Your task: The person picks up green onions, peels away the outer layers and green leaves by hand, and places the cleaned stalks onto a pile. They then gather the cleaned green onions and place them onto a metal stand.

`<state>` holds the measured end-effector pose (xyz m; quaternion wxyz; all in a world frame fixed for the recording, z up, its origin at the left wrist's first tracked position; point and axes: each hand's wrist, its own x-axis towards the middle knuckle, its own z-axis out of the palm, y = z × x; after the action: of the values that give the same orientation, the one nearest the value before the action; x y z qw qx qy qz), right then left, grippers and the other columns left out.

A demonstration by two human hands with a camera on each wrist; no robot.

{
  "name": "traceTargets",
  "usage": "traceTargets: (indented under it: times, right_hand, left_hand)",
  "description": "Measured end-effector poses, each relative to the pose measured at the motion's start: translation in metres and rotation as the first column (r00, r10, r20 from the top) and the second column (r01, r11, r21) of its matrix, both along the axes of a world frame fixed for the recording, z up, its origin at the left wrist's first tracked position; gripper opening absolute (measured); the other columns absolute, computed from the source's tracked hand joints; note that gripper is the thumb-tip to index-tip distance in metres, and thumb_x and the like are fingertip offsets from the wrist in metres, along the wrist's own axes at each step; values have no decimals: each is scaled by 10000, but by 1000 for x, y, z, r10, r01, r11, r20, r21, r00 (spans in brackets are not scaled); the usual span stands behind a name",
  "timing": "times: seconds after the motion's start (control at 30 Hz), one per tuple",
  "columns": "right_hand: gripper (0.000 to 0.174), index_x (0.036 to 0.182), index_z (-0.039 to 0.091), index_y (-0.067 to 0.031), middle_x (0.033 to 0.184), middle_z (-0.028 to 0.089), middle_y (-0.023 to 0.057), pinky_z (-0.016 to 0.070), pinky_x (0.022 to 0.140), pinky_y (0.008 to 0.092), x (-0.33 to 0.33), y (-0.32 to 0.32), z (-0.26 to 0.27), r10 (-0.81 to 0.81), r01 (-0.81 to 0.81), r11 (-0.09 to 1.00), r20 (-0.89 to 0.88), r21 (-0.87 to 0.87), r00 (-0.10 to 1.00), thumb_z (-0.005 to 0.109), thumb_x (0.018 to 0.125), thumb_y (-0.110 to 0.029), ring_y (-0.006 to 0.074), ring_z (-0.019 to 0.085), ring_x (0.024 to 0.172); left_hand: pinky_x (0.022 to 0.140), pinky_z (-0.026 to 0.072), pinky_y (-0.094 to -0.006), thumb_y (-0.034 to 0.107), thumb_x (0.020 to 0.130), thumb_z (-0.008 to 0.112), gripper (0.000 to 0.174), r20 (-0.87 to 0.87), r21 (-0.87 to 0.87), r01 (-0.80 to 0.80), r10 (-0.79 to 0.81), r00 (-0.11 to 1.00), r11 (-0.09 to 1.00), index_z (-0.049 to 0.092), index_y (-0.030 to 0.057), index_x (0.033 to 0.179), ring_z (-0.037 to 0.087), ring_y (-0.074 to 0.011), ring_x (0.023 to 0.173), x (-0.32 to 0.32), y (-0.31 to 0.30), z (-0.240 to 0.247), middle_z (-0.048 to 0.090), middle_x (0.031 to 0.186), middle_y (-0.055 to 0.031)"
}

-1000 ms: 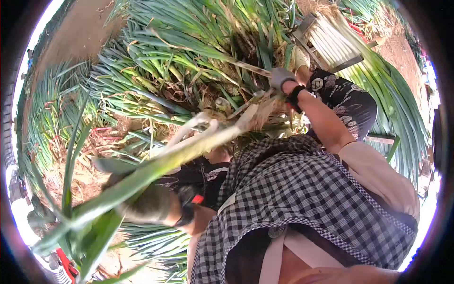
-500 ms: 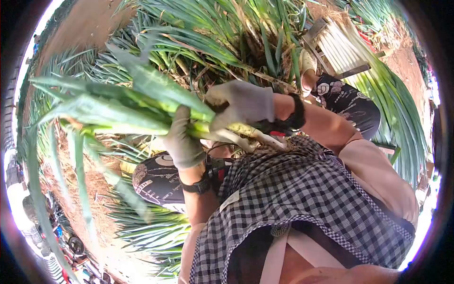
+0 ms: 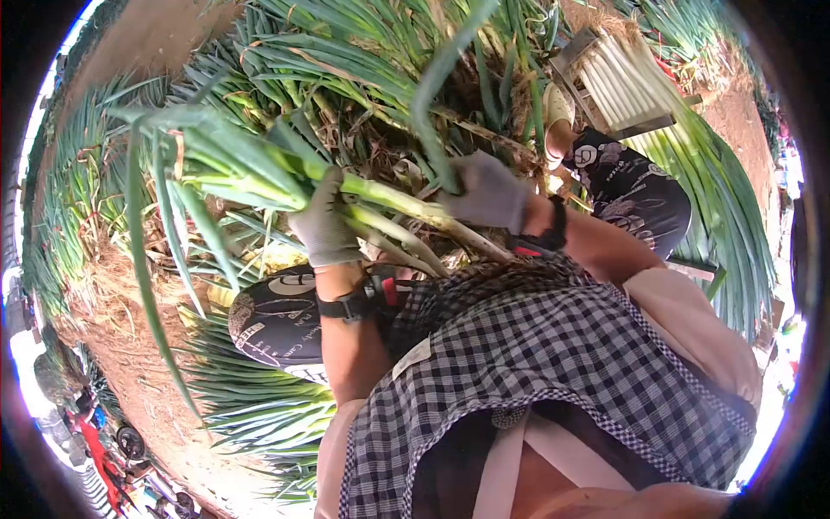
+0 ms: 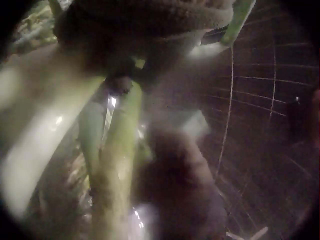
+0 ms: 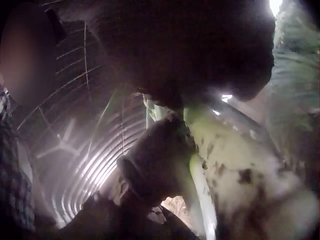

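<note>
the person holds a bunch of green onions [image 3: 389,201] across the body, above the knees and in front of the checked apron [image 3: 536,363]. the left hand [image 3: 324,229], gloved, has its grip wrapped around the stalks where the green begins. the right hand [image 3: 488,195], also gloved, has its grip clamped around them nearer the white ends, which point towards the apron. two holds set apart along the stalks likely keep the long, floppy bunch from sagging, while the leaves fan out loose to the left. the right wrist view shows a pale stalk [image 5: 225,165] flecked with dirt just below the dark glove. beyond the hands a heap of uncleaned onions [image 3: 346,69] covers the ground. a crate [image 3: 641,127] at the heap's far right edge holds white stalks laid side by side, probably sorted ones.
</note>
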<state>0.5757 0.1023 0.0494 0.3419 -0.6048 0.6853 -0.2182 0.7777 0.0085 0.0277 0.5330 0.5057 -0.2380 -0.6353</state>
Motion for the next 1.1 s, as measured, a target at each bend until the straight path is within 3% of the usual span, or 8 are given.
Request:
traceTargets:
  times: [0.2, 0.3, 0.37, 0.43, 0.67, 0.83, 1.07, 1.1]
  right_hand:
    - [348, 974, 616, -57, 819, 666, 153, 518, 700, 403, -91, 67, -6, 255, 166, 843, -650, 512, 716, 666, 807, -358, 326, 666, 790]
    - [368, 951, 632, -32, 828, 683, 115, 521, 682, 382, -76, 37, 40, 8, 63, 985, -403, 162, 915, 679, 821, -373, 273, 679, 792]
    - [390, 992, 649, -75, 798, 674, 127, 518, 685, 366, -53, 14, 44, 74, -70, 997, 96, -44, 993, 643, 833, -431, 257, 672, 726]
    - [339, 942, 664, -39, 820, 684, 100, 511, 658, 308, -19, -8, 54, 151, -98, 968, 225, -231, 963, 734, 765, -319, 146, 663, 730]
    - [292, 830, 704, -81, 760, 673, 118, 519, 650, 355, 22, -36, 63, 180, -170, 983, 174, -69, 968, 683, 719, -350, 259, 672, 690]
    - [189, 854, 694, -72, 723, 666, 109, 512, 623, 345, 29, -34, 62, 272, -363, 921, -426, -146, 863, 642, 754, -224, 296, 654, 694]
    - [268, 820, 679, -62, 658, 642, 115, 482, 542, 313, 22, -46, 30, 267, -197, 903, 137, -383, 954, 615, 859, -319, 197, 633, 578]
    - [372, 863, 682, -37, 677, 645, 130, 489, 579, 328, 17, -45, 40, 137, -119, 989, 224, -92, 965, 594, 872, -398, 204, 642, 614]
  left_hand:
    - [685, 526, -306, 63, 850, 650, 266, -70, -88, 90, -97, 993, 992, 567, -1, 1095, 627, -189, 766, 18, 6, -3, 627, 908, -78]
    - [722, 516, -300, 34, 841, 649, 224, -87, -81, 211, -217, 972, 974, 593, -24, 1050, 619, -171, 802, 19, 9, -1, 624, 919, -84]
    - [724, 499, -289, -4, 804, 661, 237, -69, -145, 337, -349, 935, 930, 608, -38, 1032, 601, -158, 796, 19, 4, -4, 619, 927, -88]
    - [711, 492, -283, -9, 798, 656, 245, -93, -146, 339, -354, 930, 929, 601, -32, 1036, 593, -156, 780, 12, 8, 15, 617, 920, -81]
    - [642, 466, -261, -50, 786, 611, 249, -64, -123, 342, -351, 934, 932, 585, -9, 1030, 570, -145, 704, 11, 12, 23, 597, 845, -53]
    - [612, 459, -257, -69, 770, 573, 215, -51, -86, 362, -367, 929, 928, 592, -16, 978, 560, -148, 659, 6, 11, 22, 589, 803, -52]
    - [662, 472, -279, -47, 724, 608, 191, -123, -175, 366, -389, 913, 914, 606, -13, 911, 581, -170, 729, 14, 12, 24, 610, 842, -70]
    - [685, 478, -288, -36, 708, 614, 206, -139, -194, 411, -440, 887, 891, 606, -14, 912, 589, -180, 753, 19, 11, 19, 615, 859, -78]
